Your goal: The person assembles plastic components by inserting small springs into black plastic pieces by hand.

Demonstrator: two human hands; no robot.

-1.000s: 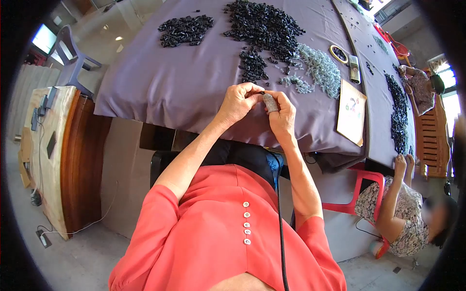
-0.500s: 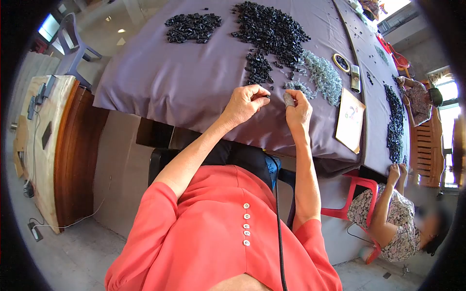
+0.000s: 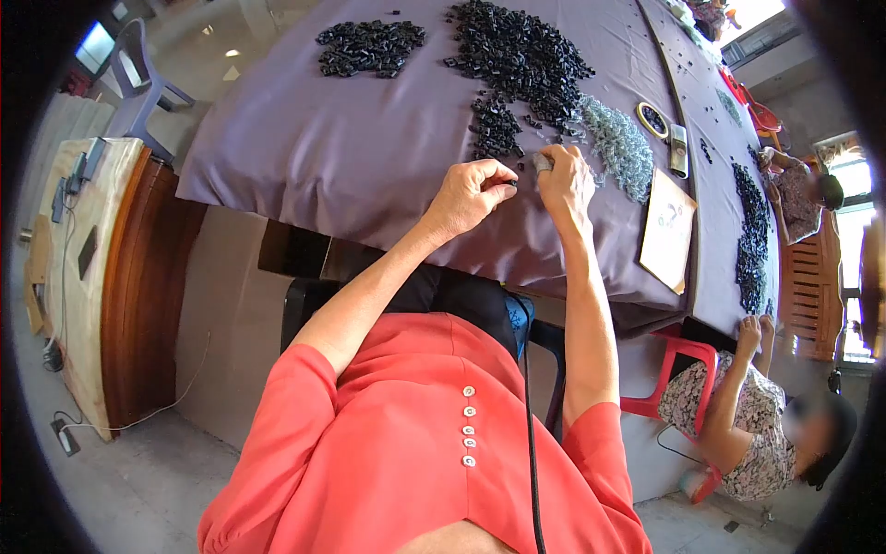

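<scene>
At upper centre, the left hand (image 3: 469, 198) pinches a black piece (image 3: 513, 183). The right hand (image 3: 567, 187), curled, its hold impossible to tell, is nearer the clear pile (image 3: 620, 146), which slants down-right just beside it.

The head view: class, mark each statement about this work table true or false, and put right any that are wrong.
1. The left hand pinches a small black piece. True.
2. The right hand has a grey covering on one digit. True.
3. The hands are clasped together. False: they are apart.
4. Clear pieces lie beside the largest black pile. True.
5. The printed card lies left of the left hand. False: it lies to the right of the right hand.
</scene>
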